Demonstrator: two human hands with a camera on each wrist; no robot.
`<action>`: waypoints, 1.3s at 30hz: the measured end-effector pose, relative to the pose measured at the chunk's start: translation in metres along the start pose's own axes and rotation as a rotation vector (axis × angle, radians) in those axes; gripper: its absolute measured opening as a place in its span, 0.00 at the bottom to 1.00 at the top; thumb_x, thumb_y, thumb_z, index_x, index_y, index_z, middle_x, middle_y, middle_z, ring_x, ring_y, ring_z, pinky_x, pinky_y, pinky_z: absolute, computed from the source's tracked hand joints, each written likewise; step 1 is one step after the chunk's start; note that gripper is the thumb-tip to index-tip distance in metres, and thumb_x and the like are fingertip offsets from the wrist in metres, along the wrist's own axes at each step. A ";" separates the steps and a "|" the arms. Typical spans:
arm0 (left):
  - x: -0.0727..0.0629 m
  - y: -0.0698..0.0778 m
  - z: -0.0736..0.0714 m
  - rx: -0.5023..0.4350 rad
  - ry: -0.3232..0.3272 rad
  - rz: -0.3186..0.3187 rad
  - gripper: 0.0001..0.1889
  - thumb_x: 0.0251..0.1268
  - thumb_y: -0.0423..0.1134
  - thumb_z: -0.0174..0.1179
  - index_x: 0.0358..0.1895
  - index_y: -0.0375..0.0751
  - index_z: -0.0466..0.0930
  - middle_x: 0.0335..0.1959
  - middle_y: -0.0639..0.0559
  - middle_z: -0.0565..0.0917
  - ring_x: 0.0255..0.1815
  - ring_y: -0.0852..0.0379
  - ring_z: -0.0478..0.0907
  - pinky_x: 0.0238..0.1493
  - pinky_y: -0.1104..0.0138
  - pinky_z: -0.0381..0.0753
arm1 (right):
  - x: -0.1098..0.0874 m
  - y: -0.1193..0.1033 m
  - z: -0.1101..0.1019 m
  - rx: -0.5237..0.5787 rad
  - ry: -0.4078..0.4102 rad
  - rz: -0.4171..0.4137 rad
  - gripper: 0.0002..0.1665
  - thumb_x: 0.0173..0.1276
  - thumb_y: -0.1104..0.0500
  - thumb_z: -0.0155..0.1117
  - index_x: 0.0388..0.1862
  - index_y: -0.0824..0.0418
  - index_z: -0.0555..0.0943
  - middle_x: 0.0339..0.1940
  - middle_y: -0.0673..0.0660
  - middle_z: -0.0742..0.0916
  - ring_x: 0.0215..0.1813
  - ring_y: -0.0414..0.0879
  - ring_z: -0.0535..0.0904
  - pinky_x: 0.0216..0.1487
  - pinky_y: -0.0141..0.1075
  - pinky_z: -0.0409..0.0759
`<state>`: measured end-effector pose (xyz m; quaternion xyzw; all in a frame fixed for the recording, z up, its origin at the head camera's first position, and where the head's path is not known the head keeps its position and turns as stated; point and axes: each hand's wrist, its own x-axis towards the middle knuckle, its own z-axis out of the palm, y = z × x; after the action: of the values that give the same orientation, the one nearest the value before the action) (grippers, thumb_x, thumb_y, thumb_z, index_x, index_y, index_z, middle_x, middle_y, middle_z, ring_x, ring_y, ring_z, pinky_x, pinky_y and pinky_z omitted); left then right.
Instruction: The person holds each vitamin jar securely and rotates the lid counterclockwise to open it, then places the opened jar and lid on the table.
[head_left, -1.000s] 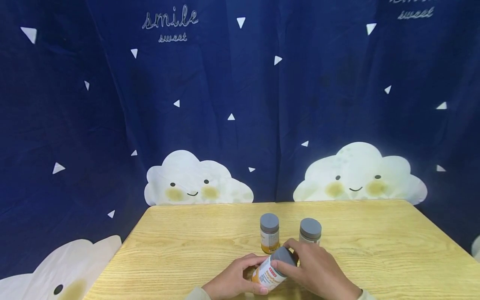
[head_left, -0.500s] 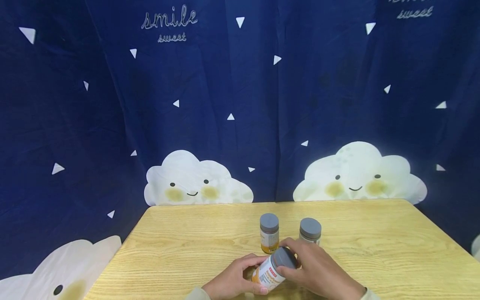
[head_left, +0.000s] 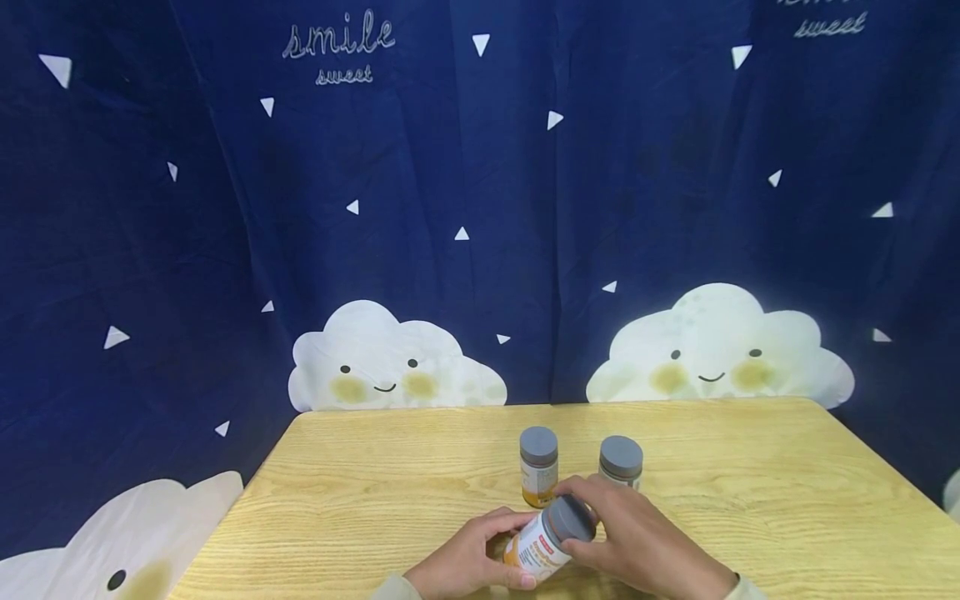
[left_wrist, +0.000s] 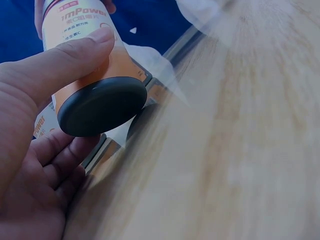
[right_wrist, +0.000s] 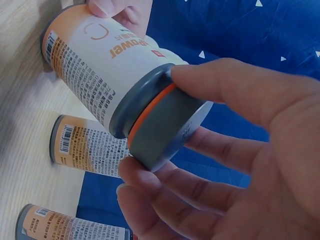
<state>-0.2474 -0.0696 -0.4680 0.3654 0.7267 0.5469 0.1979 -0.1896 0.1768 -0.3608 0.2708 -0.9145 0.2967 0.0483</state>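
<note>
The left hand [head_left: 472,557] has its grip curled round the body of a bottle [head_left: 536,547], held tilted over the worktop [head_left: 360,483]; the right hand [head_left: 637,533] pinches its grey lid [head_left: 572,517] between thumb and fingers. Toward the worktop's far edge, a second bottle [head_left: 539,481] and a third bottle [head_left: 621,461] stand upright, well apart from that edge's corners.

The bare left hand [head_left: 468,554] grips between thumb [left_wrist: 70,62] and fingers [left_wrist: 62,155]. The bare right hand [head_left: 633,533] faces it, fingers bent, pinching.

Head view faces forward; nearer wrist views share one bottle [right_wrist: 100,62].
</note>
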 end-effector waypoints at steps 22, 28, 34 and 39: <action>0.000 0.000 0.002 0.008 0.010 0.005 0.30 0.62 0.47 0.66 0.68 0.60 0.68 0.54 0.58 0.77 0.53 0.61 0.73 0.55 0.68 0.74 | -0.004 0.003 -0.007 -0.012 -0.005 -0.075 0.32 0.52 0.63 0.73 0.53 0.40 0.73 0.48 0.39 0.80 0.45 0.36 0.75 0.43 0.35 0.79; 0.000 -0.001 0.003 -0.006 0.024 0.005 0.30 0.60 0.46 0.67 0.66 0.58 0.70 0.54 0.58 0.78 0.53 0.60 0.73 0.56 0.68 0.73 | -0.002 0.003 -0.009 0.030 -0.035 -0.033 0.30 0.53 0.61 0.74 0.52 0.44 0.72 0.49 0.40 0.80 0.47 0.37 0.77 0.45 0.37 0.80; 0.001 -0.001 0.002 -0.047 0.031 0.008 0.29 0.59 0.45 0.68 0.65 0.57 0.72 0.55 0.57 0.78 0.53 0.59 0.74 0.57 0.68 0.72 | -0.001 0.004 -0.010 0.058 -0.047 -0.001 0.28 0.55 0.60 0.74 0.51 0.51 0.71 0.47 0.47 0.80 0.44 0.42 0.80 0.43 0.38 0.81; 0.002 0.000 0.002 -0.062 0.065 0.014 0.29 0.58 0.44 0.70 0.64 0.55 0.73 0.55 0.56 0.80 0.53 0.58 0.75 0.58 0.68 0.71 | 0.001 0.005 -0.010 0.080 -0.044 0.031 0.29 0.55 0.59 0.74 0.52 0.54 0.69 0.45 0.49 0.80 0.43 0.44 0.80 0.42 0.38 0.81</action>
<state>-0.2476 -0.0671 -0.4688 0.3462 0.7130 0.5821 0.1814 -0.1940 0.1849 -0.3552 0.2647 -0.9068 0.3278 0.0124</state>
